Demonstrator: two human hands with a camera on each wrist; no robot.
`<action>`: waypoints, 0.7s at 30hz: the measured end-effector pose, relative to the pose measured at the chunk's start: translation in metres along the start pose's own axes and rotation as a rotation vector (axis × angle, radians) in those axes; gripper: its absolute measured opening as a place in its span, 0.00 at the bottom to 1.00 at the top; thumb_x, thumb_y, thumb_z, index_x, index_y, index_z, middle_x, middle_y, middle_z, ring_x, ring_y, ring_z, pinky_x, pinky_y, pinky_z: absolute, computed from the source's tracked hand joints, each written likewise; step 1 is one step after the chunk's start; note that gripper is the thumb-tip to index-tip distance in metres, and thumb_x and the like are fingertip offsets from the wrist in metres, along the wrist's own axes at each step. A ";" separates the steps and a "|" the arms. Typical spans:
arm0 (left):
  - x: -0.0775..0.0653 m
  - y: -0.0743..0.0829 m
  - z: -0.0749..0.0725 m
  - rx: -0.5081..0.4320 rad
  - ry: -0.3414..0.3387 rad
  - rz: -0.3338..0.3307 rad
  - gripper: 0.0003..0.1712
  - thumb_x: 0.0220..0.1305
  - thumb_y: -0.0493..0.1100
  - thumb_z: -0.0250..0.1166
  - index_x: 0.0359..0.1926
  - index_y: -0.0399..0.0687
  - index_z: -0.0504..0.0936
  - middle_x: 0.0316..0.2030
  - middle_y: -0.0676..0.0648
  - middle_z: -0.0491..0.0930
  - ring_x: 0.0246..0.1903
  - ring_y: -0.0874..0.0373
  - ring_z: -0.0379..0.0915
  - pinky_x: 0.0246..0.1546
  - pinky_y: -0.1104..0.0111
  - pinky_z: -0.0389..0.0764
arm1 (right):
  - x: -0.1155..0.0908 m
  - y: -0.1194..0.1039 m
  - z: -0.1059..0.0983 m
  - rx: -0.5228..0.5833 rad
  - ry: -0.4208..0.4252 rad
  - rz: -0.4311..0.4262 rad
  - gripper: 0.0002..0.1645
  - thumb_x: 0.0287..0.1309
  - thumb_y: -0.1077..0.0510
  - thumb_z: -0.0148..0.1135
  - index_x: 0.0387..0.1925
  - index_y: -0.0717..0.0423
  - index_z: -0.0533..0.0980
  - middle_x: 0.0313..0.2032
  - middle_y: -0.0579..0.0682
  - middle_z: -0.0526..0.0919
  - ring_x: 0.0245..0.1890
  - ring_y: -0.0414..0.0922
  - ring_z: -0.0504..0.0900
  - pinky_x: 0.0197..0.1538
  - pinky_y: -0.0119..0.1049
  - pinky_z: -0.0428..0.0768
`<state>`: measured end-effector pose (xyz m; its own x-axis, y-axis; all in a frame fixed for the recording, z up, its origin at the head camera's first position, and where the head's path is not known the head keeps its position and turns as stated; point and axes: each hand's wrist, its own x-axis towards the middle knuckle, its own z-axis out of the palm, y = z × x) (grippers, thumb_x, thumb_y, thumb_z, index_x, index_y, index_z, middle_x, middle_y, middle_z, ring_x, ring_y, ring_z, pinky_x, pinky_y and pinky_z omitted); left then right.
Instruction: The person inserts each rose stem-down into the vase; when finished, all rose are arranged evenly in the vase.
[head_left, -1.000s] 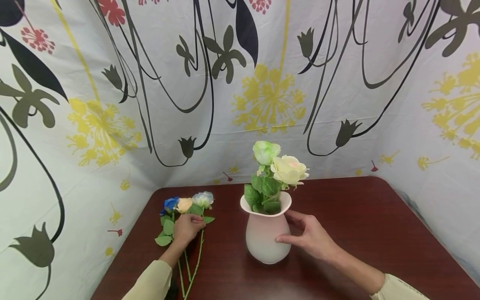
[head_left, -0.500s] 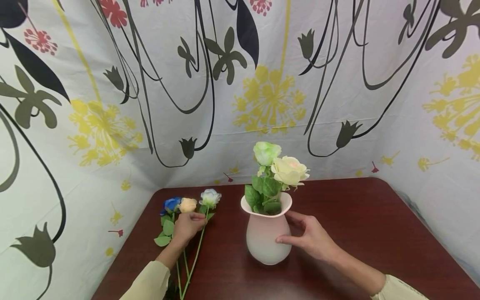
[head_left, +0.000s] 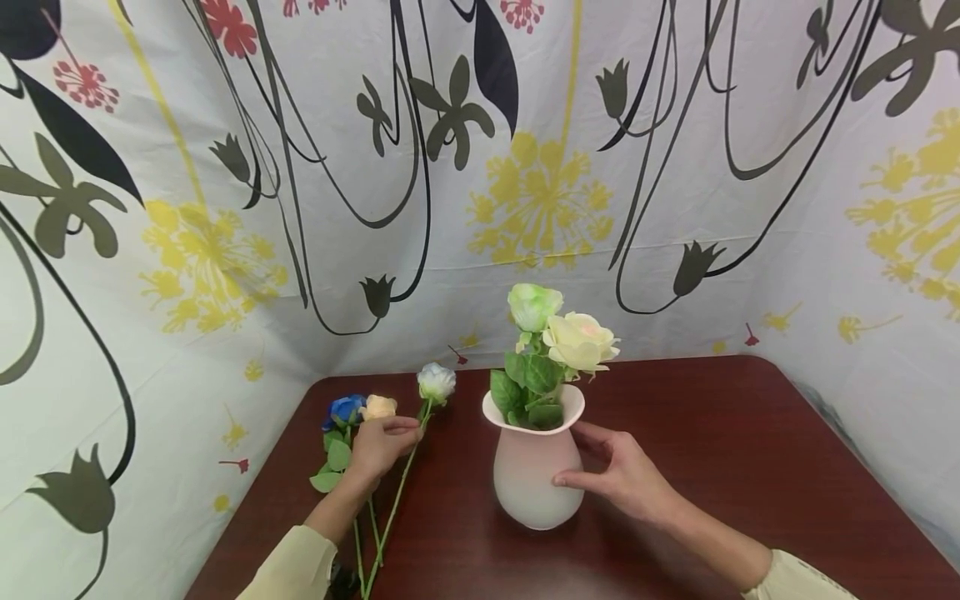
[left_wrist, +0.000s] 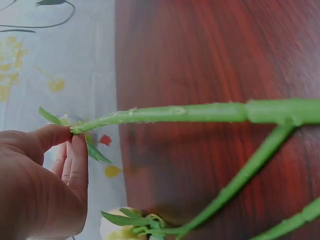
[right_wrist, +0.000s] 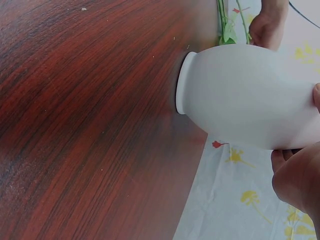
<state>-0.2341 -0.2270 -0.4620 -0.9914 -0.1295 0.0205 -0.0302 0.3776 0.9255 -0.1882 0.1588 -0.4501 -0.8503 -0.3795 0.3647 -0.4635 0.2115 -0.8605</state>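
Left hand (head_left: 377,448) on the pale blue-white rose (head_left: 437,383), thumb and fingers pinched together on its green stem (head_left: 400,496) just below the bloom! A grip that high looks chosen for control of the heavy flower head. The bloom sits left of the vase, well apart from it, and the stem slants down toward the near edge; whether its lower end touches the desk, I cannot tell.

Across to that white-pink vase (head_left: 534,487), upright on the desk (head_left: 690,425), and what a hold: right hand (head_left: 626,475) clamped on its right side, thumb across the front, fingers behind under the flared rim. Steadying it, I'd judge, against a tip. Inside, two flowers: one green-white rose (head_left: 535,307) standing taller, one cream rose (head_left: 580,342) leaning right, the neck presumably propping both.

Over on the left, two more lie on the desk: one blue rose (head_left: 346,410), one peach rose (head_left: 378,407), heads side by side at the far end, probably laid so for easy picking. Count them: five roses, two in, three out; one vase, two hands, two pale sleeves (head_left: 296,560). Leaves overlap too much to number. Behind it all, flower-printed cloth (head_left: 555,100).
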 end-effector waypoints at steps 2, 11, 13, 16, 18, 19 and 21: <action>-0.002 0.006 0.000 -0.028 -0.005 0.011 0.13 0.67 0.36 0.74 0.48 0.31 0.89 0.40 0.37 0.90 0.40 0.45 0.89 0.42 0.57 0.90 | 0.000 0.000 0.000 0.002 -0.001 0.003 0.43 0.55 0.56 0.84 0.68 0.66 0.76 0.64 0.59 0.82 0.61 0.52 0.83 0.60 0.36 0.82; -0.006 0.028 -0.003 -0.104 -0.014 0.015 0.13 0.67 0.36 0.75 0.50 0.32 0.89 0.43 0.38 0.90 0.40 0.52 0.89 0.43 0.61 0.90 | 0.000 0.001 0.000 0.012 -0.007 0.015 0.43 0.55 0.55 0.84 0.69 0.66 0.76 0.64 0.60 0.82 0.62 0.55 0.83 0.60 0.36 0.82; -0.006 0.033 -0.004 -0.121 -0.012 0.018 0.14 0.67 0.36 0.75 0.50 0.33 0.89 0.43 0.38 0.90 0.41 0.53 0.88 0.44 0.61 0.90 | 0.000 0.001 0.000 0.013 -0.007 0.017 0.43 0.55 0.55 0.84 0.69 0.66 0.76 0.64 0.60 0.82 0.62 0.55 0.83 0.60 0.36 0.82; -0.008 0.040 -0.006 -0.146 -0.010 0.029 0.15 0.67 0.37 0.75 0.51 0.33 0.89 0.45 0.38 0.90 0.42 0.53 0.88 0.46 0.59 0.90 | 0.000 0.001 0.000 0.012 -0.006 0.018 0.43 0.55 0.55 0.84 0.69 0.66 0.76 0.64 0.60 0.82 0.62 0.55 0.83 0.59 0.35 0.82; -0.010 0.045 -0.007 -0.157 -0.011 0.039 0.16 0.67 0.38 0.75 0.52 0.33 0.88 0.45 0.37 0.89 0.43 0.51 0.88 0.46 0.59 0.90 | 0.000 0.001 0.000 0.009 -0.004 0.015 0.43 0.55 0.55 0.84 0.68 0.66 0.76 0.64 0.60 0.82 0.62 0.54 0.83 0.59 0.34 0.82; -0.011 0.048 -0.008 -0.165 -0.010 0.041 0.16 0.67 0.38 0.75 0.52 0.33 0.88 0.45 0.37 0.89 0.43 0.50 0.88 0.46 0.59 0.89 | 0.000 0.001 0.000 0.008 -0.003 0.014 0.43 0.55 0.55 0.84 0.68 0.66 0.76 0.64 0.60 0.82 0.61 0.54 0.83 0.59 0.34 0.82; -0.012 0.054 -0.010 -0.165 -0.006 0.048 0.16 0.66 0.39 0.76 0.52 0.34 0.88 0.46 0.38 0.89 0.43 0.51 0.88 0.46 0.61 0.89 | 0.000 0.001 0.000 0.007 -0.001 0.011 0.43 0.55 0.55 0.84 0.68 0.66 0.76 0.64 0.59 0.83 0.61 0.53 0.83 0.59 0.34 0.82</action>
<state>-0.2225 -0.2144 -0.4088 -0.9919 -0.1098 0.0640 0.0377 0.2271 0.9732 -0.1885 0.1588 -0.4507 -0.8550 -0.3781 0.3550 -0.4526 0.2095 -0.8668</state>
